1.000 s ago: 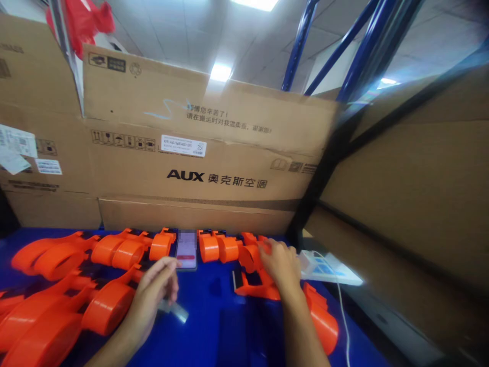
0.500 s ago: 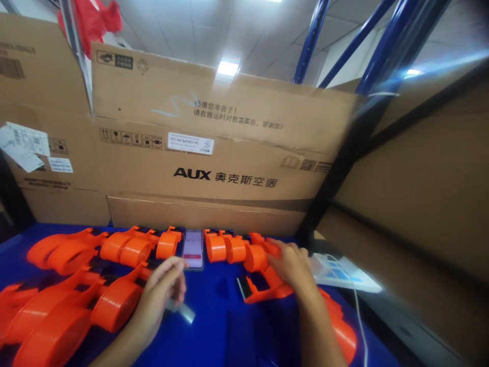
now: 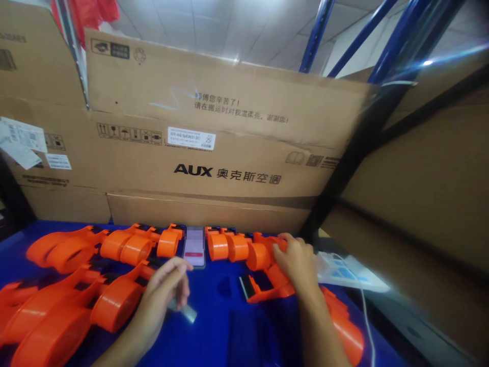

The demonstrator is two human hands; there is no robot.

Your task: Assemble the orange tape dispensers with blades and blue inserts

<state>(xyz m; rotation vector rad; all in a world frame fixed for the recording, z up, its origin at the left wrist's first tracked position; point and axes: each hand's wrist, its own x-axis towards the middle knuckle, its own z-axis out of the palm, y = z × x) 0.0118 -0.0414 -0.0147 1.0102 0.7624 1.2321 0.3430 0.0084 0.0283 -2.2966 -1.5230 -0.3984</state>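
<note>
My left hand (image 3: 168, 290) is near the middle of the blue surface with its fingers loosely curled. A short clear strip (image 3: 188, 312) sticks out from under those fingers, its other end hidden by the hand. To the right, my right hand (image 3: 297, 257) has its fingers bent over an orange tape dispenser (image 3: 270, 241) in the back row; the grip is partly hidden. Just below that hand lies another orange tape dispenser (image 3: 263, 291), its black-and-silver cutting end pointing left. A round orange dispenser (image 3: 257, 256) sits close to my right fingertips.
Several orange dispensers (image 3: 72, 255) crowd the left side, and one more (image 3: 347, 331) lies beside my right forearm. A phone (image 3: 194, 251) lies at the back. Cardboard (image 3: 229, 199) walls the rear; a white cable (image 3: 364, 311) and clear plastic packet (image 3: 344, 270) are right.
The view has tilted down slightly. My left hand has shifted a little to the right. My right hand stays over the dispensers, its fingers slightly repositioned.
</note>
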